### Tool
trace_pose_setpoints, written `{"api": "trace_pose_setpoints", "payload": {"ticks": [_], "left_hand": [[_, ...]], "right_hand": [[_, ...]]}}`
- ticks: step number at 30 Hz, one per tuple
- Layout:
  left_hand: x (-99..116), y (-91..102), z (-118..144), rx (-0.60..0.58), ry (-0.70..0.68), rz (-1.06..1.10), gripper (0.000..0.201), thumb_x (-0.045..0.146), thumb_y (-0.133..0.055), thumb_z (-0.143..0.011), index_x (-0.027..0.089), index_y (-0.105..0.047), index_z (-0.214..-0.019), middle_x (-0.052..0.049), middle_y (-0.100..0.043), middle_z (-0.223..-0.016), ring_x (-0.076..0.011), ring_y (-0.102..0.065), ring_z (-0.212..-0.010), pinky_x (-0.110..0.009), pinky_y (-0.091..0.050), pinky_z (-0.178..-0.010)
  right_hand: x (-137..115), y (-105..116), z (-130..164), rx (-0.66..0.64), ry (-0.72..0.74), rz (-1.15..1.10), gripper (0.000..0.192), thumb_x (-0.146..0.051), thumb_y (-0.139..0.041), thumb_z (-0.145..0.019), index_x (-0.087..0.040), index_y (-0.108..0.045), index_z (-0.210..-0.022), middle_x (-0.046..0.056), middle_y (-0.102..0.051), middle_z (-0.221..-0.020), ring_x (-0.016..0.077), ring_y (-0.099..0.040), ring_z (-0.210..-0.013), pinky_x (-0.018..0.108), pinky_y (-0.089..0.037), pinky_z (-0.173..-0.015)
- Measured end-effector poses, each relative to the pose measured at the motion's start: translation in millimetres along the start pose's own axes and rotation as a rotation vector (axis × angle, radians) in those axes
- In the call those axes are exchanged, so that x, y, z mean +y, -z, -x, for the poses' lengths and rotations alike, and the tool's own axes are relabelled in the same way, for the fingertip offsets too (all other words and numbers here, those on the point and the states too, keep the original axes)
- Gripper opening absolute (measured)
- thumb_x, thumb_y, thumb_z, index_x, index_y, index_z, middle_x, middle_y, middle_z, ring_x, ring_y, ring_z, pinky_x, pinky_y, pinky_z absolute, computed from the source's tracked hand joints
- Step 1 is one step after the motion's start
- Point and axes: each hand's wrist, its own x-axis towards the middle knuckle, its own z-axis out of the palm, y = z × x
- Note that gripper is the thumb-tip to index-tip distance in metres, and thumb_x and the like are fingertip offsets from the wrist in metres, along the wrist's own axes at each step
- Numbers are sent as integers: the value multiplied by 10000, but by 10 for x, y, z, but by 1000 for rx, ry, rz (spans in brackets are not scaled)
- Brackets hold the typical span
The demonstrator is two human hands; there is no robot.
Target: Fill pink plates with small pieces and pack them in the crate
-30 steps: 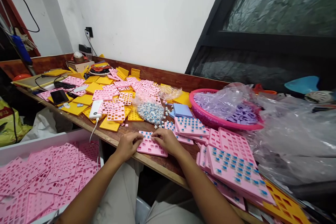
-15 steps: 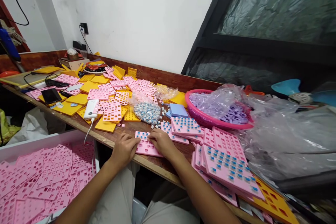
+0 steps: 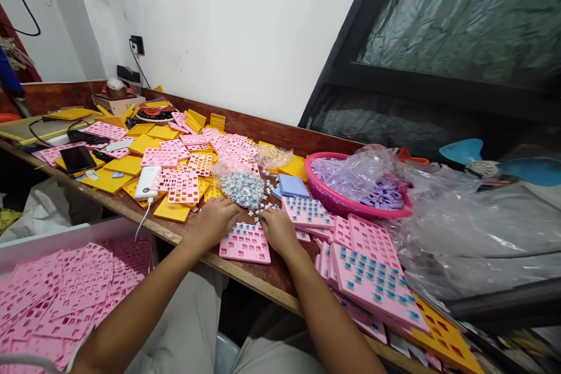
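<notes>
A pink keyboard plate [image 3: 246, 249] lies near the table's front edge, a few small blue-and-white key switches set along its far edge. My left hand [image 3: 215, 223] is beyond its left corner, at the near side of a heap of the same switches [image 3: 242, 188]; its fingers are curled and pressed together. To the right, my right hand [image 3: 277, 230] reaches past the plate to loose switches [image 3: 258, 213], fingers bent and drawn together. Whatever either set of fingertips holds is too small or hidden to make out. Neither hand is holding the plate.
Pink plates filled with blue switches [image 3: 372, 274] are stacked on the right. Behind them stands a pink basket [image 3: 315, 187] of purple pieces. Yellow and pink plates, a white power bank [image 3: 148, 182] and a phone [image 3: 78, 159] cover the left. A white bin [image 3: 87, 234] holds pink plates.
Both hands have left the pink plate and moved forward to the switches, the left to the heap, the right to loose ones. The plate now lies uncovered. The view has shifted slightly.
</notes>
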Motion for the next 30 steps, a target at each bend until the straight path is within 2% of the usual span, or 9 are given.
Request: {"api": "trace_pose_setpoints", "payload": {"ticks": [1,3,6,9,12,19,23,26,30], "left_hand": [[-47,-52,-163,-16,-11,32,211,244,-531,-953,207,-738,-938,-90,-711,-922,-234,-613,-914,-363,-452,-873],[-131,-206,-455,-138,-11,86,204,273,-569,-935,213,-763,-916,-76,-729,-933,-211,-636,-869,-313,-460,-813],[-222,-470,-726,-286,28,111,183,282,-608,-898,230,-783,-890,-60,-752,-906,-209,-658,-843,-280,-454,-746],[-277,-640,-791,-312,23,117,179,280,-616,-884,238,-789,-887,-54,-760,-871,-200,-664,-807,-266,-447,-730],[-313,-685,-762,-322,10,112,192,277,-603,-883,247,-791,-910,-54,-769,-902,-198,-666,-813,-263,-440,-728],[-390,-675,-758,-419,-113,173,184,294,-639,-829,264,-799,-916,-32,-771,-874,-184,-657,-815,-233,-435,-718],[-357,-609,-750,-426,-110,172,182,263,-653,-794,248,-794,-907,-28,-765,-860,-177,-651,-796,-226,-439,-712],[-256,-429,-591,-340,-72,193,200,273,-616,-832,214,-781,-928,-43,-750,-866,-179,-641,-788,-239,-448,-713],[-114,-121,-101,-152,-10,285,268,325,-534,-937,216,-752,-1048,-61,-722,-960,-184,-637,-846,-272,-478,-771]], "right_hand": [[-13,10,5,-14,5,10,238,-113,-557,-923,-196,-754,-1027,110,-711,-1004,260,-597,-975,366,-418,-883],[-39,28,12,-19,4,8,226,-167,-550,-955,-209,-760,-1029,105,-701,-997,257,-596,-972,364,-417,-876],[-57,22,10,-16,-23,5,199,-239,-576,-964,-215,-763,-1026,112,-673,-995,261,-589,-980,366,-421,-868],[-61,-11,-7,-22,-62,27,195,-279,-584,-967,-213,-767,-974,122,-654,-979,257,-583,-963,360,-427,-846],[-76,-17,-13,-23,-81,37,182,-287,-593,-963,-213,-759,-954,118,-653,-962,243,-581,-952,343,-431,-833],[-97,70,52,-55,-78,-98,83,-278,-695,-889,-209,-735,-912,88,-646,-963,235,-578,-966,323,-421,-820],[-98,91,69,-63,-66,-159,62,-261,-721,-854,-201,-726,-868,78,-672,-931,232,-587,-947,311,-411,-808],[-96,89,72,-49,-68,-175,24,-190,-727,-817,-207,-711,-815,54,-699,-857,229,-595,-905,304,-406,-788],[-62,95,61,2,-41,-299,103,-104,-694,-788,-203,-699,-818,39,-722,-865,205,-618,-853,297,-427,-769]]}}
